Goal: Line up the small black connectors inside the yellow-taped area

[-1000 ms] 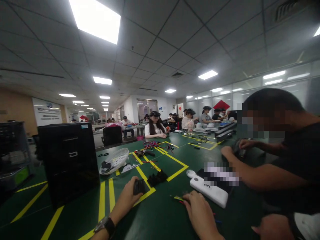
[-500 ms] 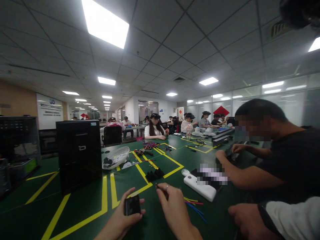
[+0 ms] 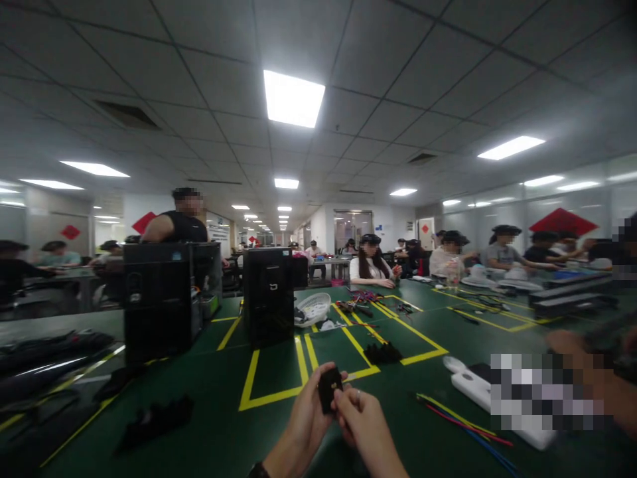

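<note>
My left hand (image 3: 304, 418) holds a small black boxy part (image 3: 329, 388) up above the green table (image 3: 213, 425), fingers wrapped round its left side. My right hand (image 3: 363, 425) meets it from the right, fingertips touching the lower edge of the same part. Whether anything thin is pinched in the right fingers is too small to tell. Loose coloured wires (image 3: 460, 418) lie on the table to the right of my hands.
Two black computer towers (image 3: 269, 295) (image 3: 158, 300) stand at the left and centre. A white basket (image 3: 312, 309), a pile of black parts (image 3: 382, 353) and a white power strip (image 3: 478, 388) lie among yellow tape lines. A neighbour's hand (image 3: 592, 372) works at the right; several people sit farther back.
The view has swung left, showing a second tower and a standing person. My hands have come together, the right now touching the black part held by the left.
</note>
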Demonstrator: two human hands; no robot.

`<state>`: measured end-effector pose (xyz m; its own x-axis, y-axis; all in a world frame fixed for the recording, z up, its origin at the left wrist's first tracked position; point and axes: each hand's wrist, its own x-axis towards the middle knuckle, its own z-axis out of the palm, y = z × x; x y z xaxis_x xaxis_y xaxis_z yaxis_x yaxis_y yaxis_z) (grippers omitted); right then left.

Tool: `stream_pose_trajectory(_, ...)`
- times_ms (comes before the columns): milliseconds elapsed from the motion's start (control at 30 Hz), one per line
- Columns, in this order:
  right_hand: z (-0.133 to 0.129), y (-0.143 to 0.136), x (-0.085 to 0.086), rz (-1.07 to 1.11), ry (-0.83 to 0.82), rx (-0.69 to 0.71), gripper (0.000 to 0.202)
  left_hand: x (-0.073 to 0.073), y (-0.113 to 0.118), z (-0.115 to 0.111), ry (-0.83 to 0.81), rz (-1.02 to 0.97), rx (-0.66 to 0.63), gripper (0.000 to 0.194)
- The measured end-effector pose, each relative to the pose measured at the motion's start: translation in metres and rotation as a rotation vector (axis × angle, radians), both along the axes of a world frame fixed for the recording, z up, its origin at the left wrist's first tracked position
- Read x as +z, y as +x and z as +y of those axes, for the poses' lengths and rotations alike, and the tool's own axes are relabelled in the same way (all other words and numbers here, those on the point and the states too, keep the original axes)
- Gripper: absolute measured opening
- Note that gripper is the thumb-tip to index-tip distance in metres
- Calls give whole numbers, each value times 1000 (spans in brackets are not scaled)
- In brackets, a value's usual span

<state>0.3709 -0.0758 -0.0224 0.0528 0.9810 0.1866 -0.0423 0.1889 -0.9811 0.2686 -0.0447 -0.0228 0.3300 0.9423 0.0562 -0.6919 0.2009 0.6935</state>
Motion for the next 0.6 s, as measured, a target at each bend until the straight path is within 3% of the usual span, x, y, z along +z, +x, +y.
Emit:
stream_pose_trajectory(333, -15, -3, 6, -31, 5, -76, 47, 3, -10, -17, 70, -66, -44, 25)
stream_pose_trajectory(600, -12, 0, -2, -12, -29, -4, 47, 5, -6, -24, 73, 22, -25, 25)
